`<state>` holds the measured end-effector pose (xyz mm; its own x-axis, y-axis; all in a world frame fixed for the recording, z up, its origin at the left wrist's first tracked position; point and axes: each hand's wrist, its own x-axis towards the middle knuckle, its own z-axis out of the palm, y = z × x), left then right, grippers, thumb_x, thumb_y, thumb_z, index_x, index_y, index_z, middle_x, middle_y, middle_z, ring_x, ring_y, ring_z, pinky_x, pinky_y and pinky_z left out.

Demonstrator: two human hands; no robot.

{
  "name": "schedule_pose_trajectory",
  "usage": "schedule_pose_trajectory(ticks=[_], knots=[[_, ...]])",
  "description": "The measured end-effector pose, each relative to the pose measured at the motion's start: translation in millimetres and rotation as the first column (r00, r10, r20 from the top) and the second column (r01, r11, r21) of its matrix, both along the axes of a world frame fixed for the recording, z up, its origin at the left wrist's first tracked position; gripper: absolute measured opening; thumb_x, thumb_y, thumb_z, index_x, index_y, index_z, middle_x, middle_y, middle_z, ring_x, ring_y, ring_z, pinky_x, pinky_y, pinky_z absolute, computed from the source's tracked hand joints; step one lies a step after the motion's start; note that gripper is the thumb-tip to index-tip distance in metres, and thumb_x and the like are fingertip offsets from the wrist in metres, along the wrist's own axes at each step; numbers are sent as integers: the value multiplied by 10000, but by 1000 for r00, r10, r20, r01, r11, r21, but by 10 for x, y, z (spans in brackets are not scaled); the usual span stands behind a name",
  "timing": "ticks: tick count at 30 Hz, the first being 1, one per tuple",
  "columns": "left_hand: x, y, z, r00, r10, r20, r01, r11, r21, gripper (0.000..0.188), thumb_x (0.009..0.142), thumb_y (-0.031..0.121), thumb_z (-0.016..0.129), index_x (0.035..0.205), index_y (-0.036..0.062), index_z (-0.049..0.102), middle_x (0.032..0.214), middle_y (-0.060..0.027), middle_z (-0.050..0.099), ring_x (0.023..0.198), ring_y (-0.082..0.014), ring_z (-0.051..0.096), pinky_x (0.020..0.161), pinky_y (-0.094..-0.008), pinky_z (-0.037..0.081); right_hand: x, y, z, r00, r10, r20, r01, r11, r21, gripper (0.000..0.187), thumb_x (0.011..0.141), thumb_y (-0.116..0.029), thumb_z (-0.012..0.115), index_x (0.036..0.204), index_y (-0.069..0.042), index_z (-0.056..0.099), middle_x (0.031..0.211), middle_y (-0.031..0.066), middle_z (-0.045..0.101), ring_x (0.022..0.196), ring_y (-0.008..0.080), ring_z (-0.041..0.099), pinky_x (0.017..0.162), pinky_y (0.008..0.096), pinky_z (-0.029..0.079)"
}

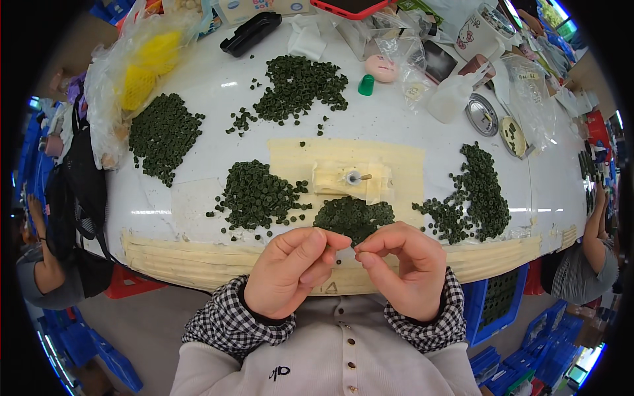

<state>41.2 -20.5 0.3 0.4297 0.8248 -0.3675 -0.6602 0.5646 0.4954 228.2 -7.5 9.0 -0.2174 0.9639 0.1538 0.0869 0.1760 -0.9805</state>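
Five green piles surround a block, one separating it from the hands.

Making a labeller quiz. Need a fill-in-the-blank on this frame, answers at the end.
1. The left hand and right hand come closest together at their ____.
2. Both cuffs have a black-and-white ____ pattern.
3. The small upright cap beside the pink rounded object is bright ____.
4. The crate just right of the right hand's cuff is ____.

Missing words: fingertips; checked; green; blue.
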Motion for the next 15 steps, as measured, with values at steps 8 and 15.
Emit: schedule_pose_trajectory(ticks=[8, 15], knots=[[-4, 29, 60, 998, -31, -61, 32, 999, 19, 227, 941, 121, 487, 1103, 5, 595, 858, -29, 639, 530, -18, 329, 482, -167, 289, 5, 5, 26, 999, 18, 34, -19, 999, 38, 114, 744, 46, 660, 850, 21, 629, 807, 88, 636, 688, 135, 612, 625, 231, 490], [14, 24, 73, 999, -22, -30, 22, 1000, 2, 219, 931, 105, 503, 1119, 14, 567, 942, -74, 642, 518, -19, 323, 480, -162, 292, 12, -2, 39, 999, 26, 29, -27, 999, 38, 115, 744, 53, 654, 851, 22, 629, 814, 92, 635, 694, 135, 613, 626, 230, 491]])
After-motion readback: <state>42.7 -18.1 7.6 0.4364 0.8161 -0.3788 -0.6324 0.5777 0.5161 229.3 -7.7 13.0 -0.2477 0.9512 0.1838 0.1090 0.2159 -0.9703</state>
